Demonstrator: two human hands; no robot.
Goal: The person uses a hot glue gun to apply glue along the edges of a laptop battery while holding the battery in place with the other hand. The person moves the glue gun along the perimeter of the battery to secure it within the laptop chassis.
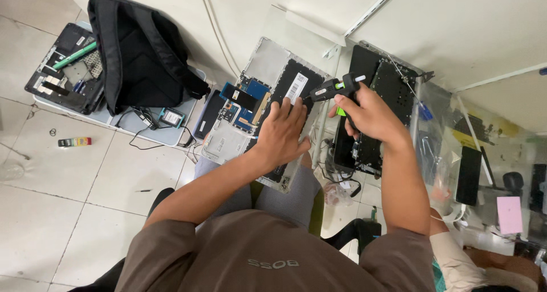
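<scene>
**Three opened laptops, one screwdriver at work**

Pale tiled floor [51, 172] below, white wall [456, 35] ahead. Seen from above, over a brown shirt [268, 252] and grey-clad knees.

Three opened laptop bodies counted:
- one open silver laptop base [259, 107] propped on the lap, blue circuit board and black battery exposed;
- one black laptop chassis [376, 98] just to its right, leaning at the wall;
- one dark opened laptop [60, 70] far left on a light tray, green tool lying across it.

One black backpack [142, 52] slumped over that tray. One small colourful block [74, 141] alone on the tiles.

Left hand [283, 133] flat, fingers spread and released, pressing on the black battery of the silver base; grasping nothing.

Right hand [370, 114] clenched around one black and green electric screwdriver [335, 88], tip pointing left and down toward the upper right part of the silver base, just above the left fingertips. Whether tip touches the base: cannot tell.
</scene>
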